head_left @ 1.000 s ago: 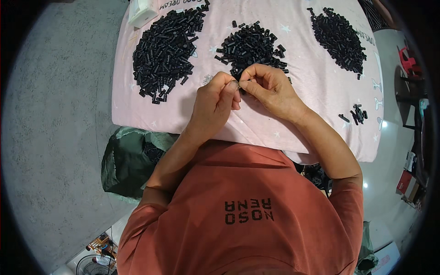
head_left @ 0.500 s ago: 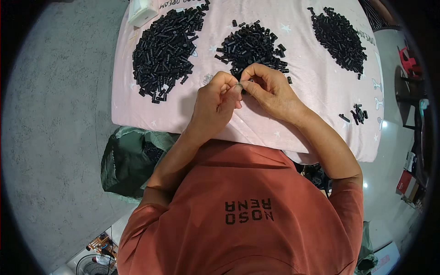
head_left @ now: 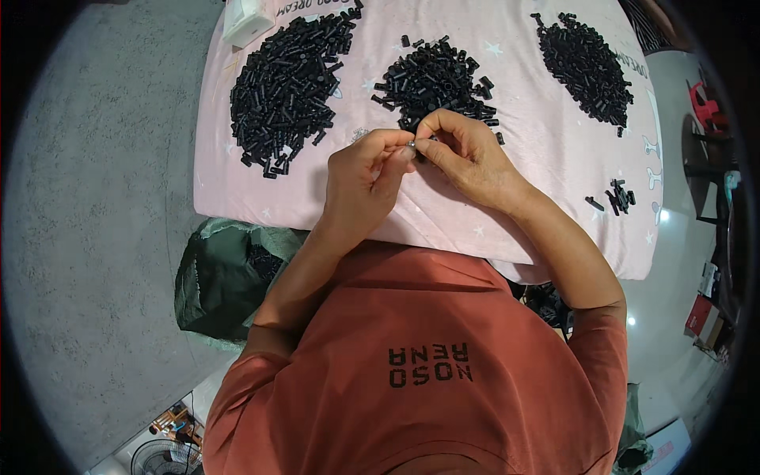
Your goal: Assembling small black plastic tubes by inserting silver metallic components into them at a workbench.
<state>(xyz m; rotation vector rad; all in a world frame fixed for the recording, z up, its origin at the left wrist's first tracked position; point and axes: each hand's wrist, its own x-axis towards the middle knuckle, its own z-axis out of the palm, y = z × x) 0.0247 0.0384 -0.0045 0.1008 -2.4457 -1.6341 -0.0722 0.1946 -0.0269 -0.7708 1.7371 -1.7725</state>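
Note:
Just in front of the middle pile of small black tubular parts [head_left: 434, 75], my two hands meet fingertip to fingertip. My left hand [head_left: 364, 180] is closed in a pinch of thumb and forefinger, with a tiny shiny bit showing at the tips; its kind is too small to tell. Thumb and forefinger of my right hand [head_left: 473, 162] are also pinched together, on a small black part [head_left: 421, 157] that is mostly hidden by the fingers. Both hands are held over the pink cloth [head_left: 443, 222].
A larger heap of black parts [head_left: 283, 95] lies at left, another heap [head_left: 584, 71] at far right, and a few loose pieces [head_left: 621, 197] nearer on the right. A white box [head_left: 247, 22] stands at the back left. Below the table edge hangs a green sack [head_left: 218, 281].
My left hand has shifted slightly left and turned, its fingers straighter, and a shiny bit now shows at its fingertips. My right hand has stayed nearly still.

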